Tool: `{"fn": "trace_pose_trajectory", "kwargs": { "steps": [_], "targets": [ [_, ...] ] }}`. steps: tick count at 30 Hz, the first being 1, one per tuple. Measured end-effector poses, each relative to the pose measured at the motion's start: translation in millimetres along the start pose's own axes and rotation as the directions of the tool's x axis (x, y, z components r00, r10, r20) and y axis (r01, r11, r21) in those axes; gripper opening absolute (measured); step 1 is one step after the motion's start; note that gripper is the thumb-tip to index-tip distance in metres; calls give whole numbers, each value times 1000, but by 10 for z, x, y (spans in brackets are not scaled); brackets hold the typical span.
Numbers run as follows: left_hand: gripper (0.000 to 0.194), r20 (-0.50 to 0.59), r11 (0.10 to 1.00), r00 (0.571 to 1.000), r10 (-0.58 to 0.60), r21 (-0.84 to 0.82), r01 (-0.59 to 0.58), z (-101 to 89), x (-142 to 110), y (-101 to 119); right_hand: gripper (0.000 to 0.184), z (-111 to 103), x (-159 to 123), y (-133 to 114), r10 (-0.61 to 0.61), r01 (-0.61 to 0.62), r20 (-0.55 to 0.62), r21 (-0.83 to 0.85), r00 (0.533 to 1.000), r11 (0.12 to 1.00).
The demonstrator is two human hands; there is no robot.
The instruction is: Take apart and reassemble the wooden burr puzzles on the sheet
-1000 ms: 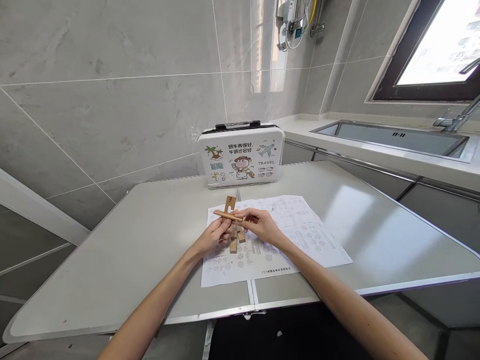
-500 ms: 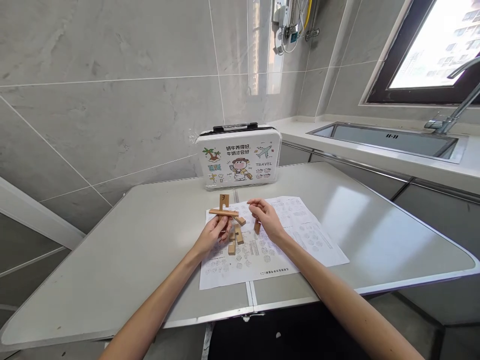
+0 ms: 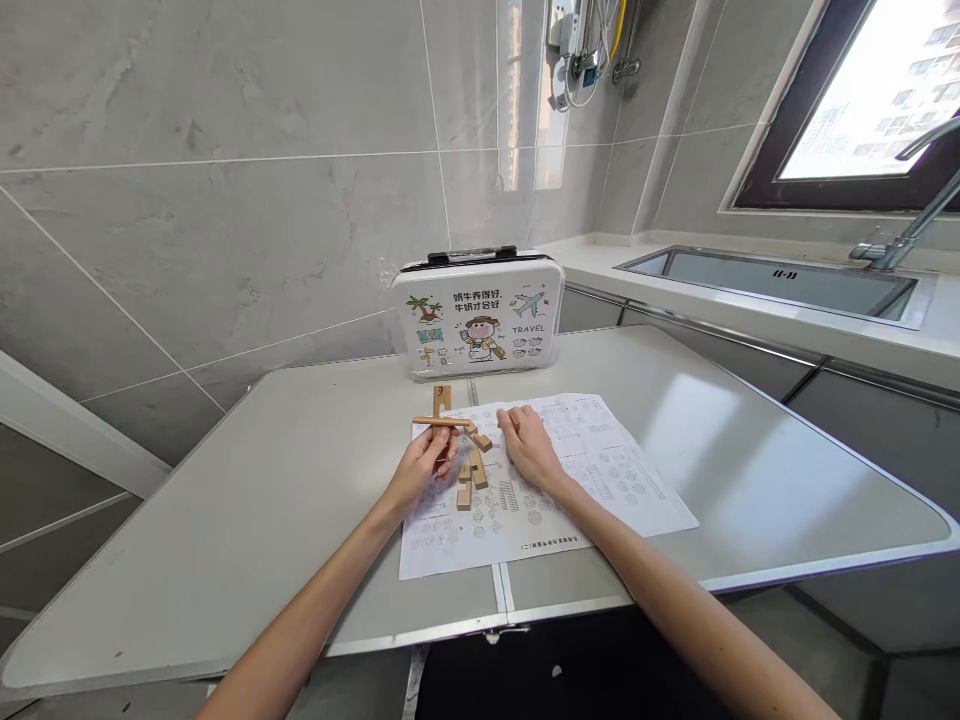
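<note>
My left hand (image 3: 427, 468) grips crossed wooden puzzle pieces. One is an upright notched piece (image 3: 442, 397) with a dark mark near its top, and a long flat wooden stick (image 3: 441, 421) lies across it. Just right of these fingers, a small wooden block (image 3: 481, 441) rests on a printed sheet (image 3: 574, 500). Nearer to me on the paper lie more notched blocks, among them a longer notched block (image 3: 478, 468) and a short block (image 3: 464, 499). My right hand (image 3: 531, 448) lies on the sheet with curled fingers; whatever is inside them is hidden.
A white carry case (image 3: 484, 310) with cartoon drawings stands at the back of the folding table (image 3: 285, 480), against the tiled wall. To the right are a counter with a sink (image 3: 772, 285) and a faucet (image 3: 907, 220).
My right hand has lowered onto the sheet and its fingers have curled in; the wooden piece seen beneath it is now hidden. The crossed pieces in my left hand have shifted slightly left.
</note>
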State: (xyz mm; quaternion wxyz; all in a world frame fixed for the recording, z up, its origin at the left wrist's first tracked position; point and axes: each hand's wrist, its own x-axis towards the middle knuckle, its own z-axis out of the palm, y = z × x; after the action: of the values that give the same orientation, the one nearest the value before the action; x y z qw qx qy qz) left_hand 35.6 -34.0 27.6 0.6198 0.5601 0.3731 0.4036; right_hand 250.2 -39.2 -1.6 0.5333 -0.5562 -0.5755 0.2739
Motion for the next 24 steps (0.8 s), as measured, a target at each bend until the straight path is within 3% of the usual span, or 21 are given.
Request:
{"fn": "trace_pose_trajectory", "kwargs": {
  "steps": [3,5,8,14,20,24],
  "targets": [
    [46,0,1000,1000,-4,1,4,6,-1,-1,59,-43,28,-17,139,-144,46,164,989,976],
    [46,0,1000,1000,-9,0,9,13,-6,11,58,-57,49,-37,218,-247,122,340,968,907],
    [46,-10,1000,1000,-18,-20,17,21,-12,35,55,-65,75,-64,228,-328,249,519,941,790],
    [48,-85,994,996,-41,-108,31,4,11,40,50,-86,93,-93,169,-324,304,586,937,743],
    [48,-106,983,992,-64,-178,45,-35,34,13,47,-103,99,-105,137,-406,410,693,902,596],
    [45,-100,981,992,-72,-187,52,-39,29,19,43,-108,95,-85,140,-409,416,677,898,611]
  ]
}}
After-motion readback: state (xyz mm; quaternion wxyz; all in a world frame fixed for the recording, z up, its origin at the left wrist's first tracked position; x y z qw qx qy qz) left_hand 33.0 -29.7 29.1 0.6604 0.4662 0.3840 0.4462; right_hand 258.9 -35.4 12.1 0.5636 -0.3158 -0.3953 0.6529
